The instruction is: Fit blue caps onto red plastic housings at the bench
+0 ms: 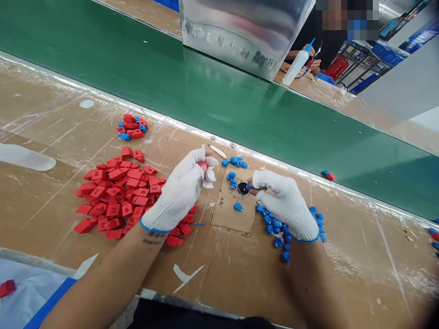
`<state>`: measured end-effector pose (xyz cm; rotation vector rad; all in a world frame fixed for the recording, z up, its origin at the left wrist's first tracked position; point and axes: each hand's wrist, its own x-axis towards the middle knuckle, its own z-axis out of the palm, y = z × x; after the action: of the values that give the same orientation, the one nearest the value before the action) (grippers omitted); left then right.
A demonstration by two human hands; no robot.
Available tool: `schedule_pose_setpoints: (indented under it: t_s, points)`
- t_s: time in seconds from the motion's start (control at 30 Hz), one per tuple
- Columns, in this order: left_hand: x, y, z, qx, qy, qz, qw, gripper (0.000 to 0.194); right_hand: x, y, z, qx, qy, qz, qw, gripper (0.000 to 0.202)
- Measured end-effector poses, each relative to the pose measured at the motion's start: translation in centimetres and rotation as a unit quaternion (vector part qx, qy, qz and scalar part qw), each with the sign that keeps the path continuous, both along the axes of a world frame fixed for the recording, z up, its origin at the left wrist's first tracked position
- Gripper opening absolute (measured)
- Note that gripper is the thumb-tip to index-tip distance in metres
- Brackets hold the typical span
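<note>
White gloves with bared fingertips cover both hands. My left hand pinches a small red plastic part, mostly hidden by the fingers. In my right hand a small blue plastic part is held by the fingertips, beside a small round dish of black stuff. That dish sits on a piece of cardboard with a few blue parts around it. A large heap of red parts lies left of and under my left hand. More blue parts are scattered beneath my right hand.
Beyond the table runs a green conveyor belt, with a metal housing over it. A joined red-and-blue piece rests near the belt's edge. A mixed small pile lies left. Across the belt, a person's hands work near a white bottle.
</note>
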<state>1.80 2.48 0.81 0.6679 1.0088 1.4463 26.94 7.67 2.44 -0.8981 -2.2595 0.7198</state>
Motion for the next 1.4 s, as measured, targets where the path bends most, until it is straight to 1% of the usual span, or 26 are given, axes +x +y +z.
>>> schedule_pose_setpoints:
  t_s: [0.07, 0.13, 0.17, 0.23, 0.33, 0.5, 0.63, 0.83, 0.97, 1.03, 1.07, 1.13, 1.2, 1.27, 1.33, 1.4]
  points:
    - [-0.2, 0.4, -0.1, 0.002, -0.001, 0.015, 1.0, 0.033, -0.5, 0.1, -0.8, -0.01, -0.029, -0.012, 0.999, 0.017]
    - [-0.2, 0.5, -0.3, 0.003, -0.013, 0.013, 1.0, 0.039, -1.0, 0.2, -1.5, -0.025, -0.042, -0.022, 0.999, 0.021]
    - [-0.2, 0.6, -0.3, 0.005, -0.021, 0.009, 1.0, 0.041, -1.1, 0.1, -1.8, -0.032, -0.049, -0.024, 0.998, 0.022]
    - [-0.1, 0.5, -0.4, 0.009, -0.032, 0.002, 0.999, 0.038, -1.3, 0.1, -2.1, -0.036, -0.069, -0.024, 0.997, 0.018]
    - [-0.1, 0.4, -0.5, 0.003, -0.025, 0.002, 1.0, 0.031, -1.1, 0.1, -1.8, -0.026, -0.094, -0.025, 0.995, 0.01]
    - [-0.3, 0.3, -0.3, 0.001, -0.001, 0.016, 1.0, 0.024, -0.4, 0.0, -0.6, -0.016, -0.093, -0.06, 0.994, 0.007]
    - [-0.3, 0.4, -0.1, 0.006, -0.014, 0.026, 1.0, 0.014, -0.2, 0.1, -0.7, -0.02, -0.111, -0.052, 0.992, 0.008]
    - [-0.3, 0.5, -0.1, -0.008, -0.021, 0.029, 0.999, 0.015, -0.6, 0.2, -1.3, -0.021, -0.111, -0.039, 0.993, 0.011]
    - [-0.4, 0.4, -0.3, -0.004, -0.007, 0.028, 1.0, 0.025, -0.1, 0.3, -1.3, -0.034, -0.111, -0.048, 0.992, 0.01]
    - [-0.4, 0.3, -0.5, 0.001, 0.008, 0.02, 1.0, 0.027, 0.2, 0.2, -1.0, -0.056, -0.08, -0.057, 0.994, 0.012]
    - [-0.4, 0.2, -0.6, 0.004, 0.017, 0.011, 1.0, 0.025, 0.3, 0.1, -0.7, -0.064, -0.046, -0.063, 0.995, 0.013]
    - [-0.2, 0.0, -0.6, 0.015, 0.027, -0.018, 0.999, 0.021, 0.3, -0.4, 0.2, -0.063, 0.06, -0.075, 0.993, 0.019]
    - [0.3, -0.5, -0.4, 0.037, 0.015, -0.052, 0.998, 0.02, -0.2, -1.3, 1.3, -0.052, 0.185, -0.074, 0.979, 0.027]
    - [0.9, -1.0, -0.1, 0.058, -0.004, -0.083, 0.995, 0.02, -1.0, -2.4, 2.4, -0.053, 0.275, -0.062, 0.958, 0.034]
    - [1.5, -1.5, 0.2, 0.074, -0.008, -0.104, 0.992, 0.017, -1.9, -3.5, 3.0, -0.067, 0.32, -0.046, 0.944, 0.036]
    - [1.8, -1.9, 0.5, 0.084, 0.005, -0.119, 0.989, 0.012, -2.6, -4.3, 3.1, -0.08, 0.329, -0.036, 0.94, 0.034]
